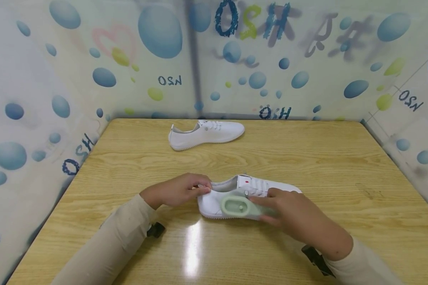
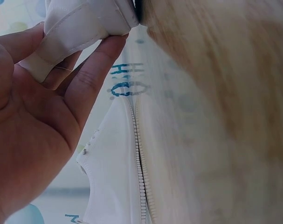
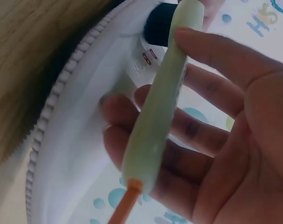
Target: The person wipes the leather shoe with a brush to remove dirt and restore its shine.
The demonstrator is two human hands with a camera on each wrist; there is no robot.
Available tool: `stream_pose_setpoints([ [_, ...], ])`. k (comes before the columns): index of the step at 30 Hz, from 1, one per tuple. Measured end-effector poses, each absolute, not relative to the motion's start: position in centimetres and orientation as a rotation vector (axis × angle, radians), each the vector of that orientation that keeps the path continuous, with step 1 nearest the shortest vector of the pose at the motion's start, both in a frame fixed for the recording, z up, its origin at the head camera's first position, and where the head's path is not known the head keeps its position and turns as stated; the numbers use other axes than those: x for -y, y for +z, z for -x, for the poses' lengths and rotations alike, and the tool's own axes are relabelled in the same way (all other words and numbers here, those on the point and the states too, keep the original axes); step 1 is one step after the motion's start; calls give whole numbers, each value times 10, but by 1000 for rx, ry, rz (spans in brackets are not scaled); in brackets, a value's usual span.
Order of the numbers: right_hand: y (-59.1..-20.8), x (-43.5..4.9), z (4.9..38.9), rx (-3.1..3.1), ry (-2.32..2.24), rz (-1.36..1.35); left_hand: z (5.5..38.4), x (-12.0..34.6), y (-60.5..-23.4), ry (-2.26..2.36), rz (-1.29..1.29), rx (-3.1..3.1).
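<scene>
A white lace-up shoe [image 1: 210, 206] stands on the table in front of me, toe to the right. My left hand [image 1: 182, 189] pinches the rim of its heel between thumb and fingers; the left wrist view shows the heel collar [image 2: 78, 32] in that grip. My right hand [image 1: 296, 211] holds a pale green brush [image 3: 153, 116] by its handle, with an orange cord [image 3: 126, 203] at the end. Its dark bristles [image 3: 159, 25] face the side of the shoe, right at the surface. In the head view the brush head overlaps the shoe's near side.
A second white shoe [image 1: 207, 136] lies farther back on the wooden table [image 1: 306, 150], toe to the right. Patterned sheeting [image 1: 214, 67] with blue spots surrounds the table at the back and sides. Dark straps sit on both wrists.
</scene>
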State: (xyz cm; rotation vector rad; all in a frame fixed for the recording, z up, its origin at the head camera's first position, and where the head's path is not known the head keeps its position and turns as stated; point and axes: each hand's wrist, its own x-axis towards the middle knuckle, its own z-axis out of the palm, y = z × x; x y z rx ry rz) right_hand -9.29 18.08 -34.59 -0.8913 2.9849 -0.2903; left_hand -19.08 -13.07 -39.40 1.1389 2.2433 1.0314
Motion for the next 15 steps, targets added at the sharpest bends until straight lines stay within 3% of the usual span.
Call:
stream_pose_setpoints([
  [9, -336, -195, 96, -2921, -306, 737, 191, 130, -393, 1026, -1140, -2247],
  [15, -343, -190, 95, -2919, -344, 821, 190, 130, -394, 1033, -1124, -2246],
])
